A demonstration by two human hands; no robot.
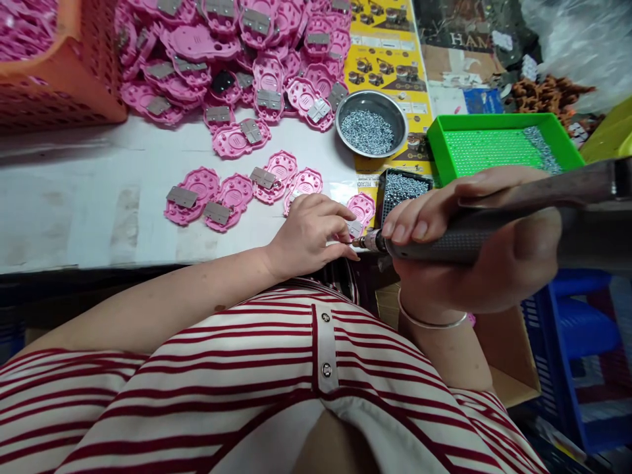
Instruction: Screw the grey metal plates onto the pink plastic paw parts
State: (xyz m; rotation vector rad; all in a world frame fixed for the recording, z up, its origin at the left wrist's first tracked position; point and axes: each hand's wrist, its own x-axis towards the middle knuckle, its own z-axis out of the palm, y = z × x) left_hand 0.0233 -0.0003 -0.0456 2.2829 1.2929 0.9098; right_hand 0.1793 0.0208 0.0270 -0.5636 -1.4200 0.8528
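Note:
My right hand (474, 257) is wrapped round a dark electric screwdriver (444, 240), its bit pointing left. At the tip of that bit, the thumb and forefinger of my left hand (311, 237) are pinched together. What sits between them is too small to make out. Just behind the bit lies a pink plastic part (361, 209) with a grey metal plate. Another pink part (307, 181) is partly covered by my left hand. To the left, several more pink parts (237, 191) with metal plates lie on the table's front half.
A steel bowl of screws (370, 125) and a small black box of screws (405, 187) stand behind my right hand. Beyond is a green tray (444, 151). Pink parts (197, 43) are piled at the back, beside an orange basket (99, 72). A cardboard box (508, 342) sits below right.

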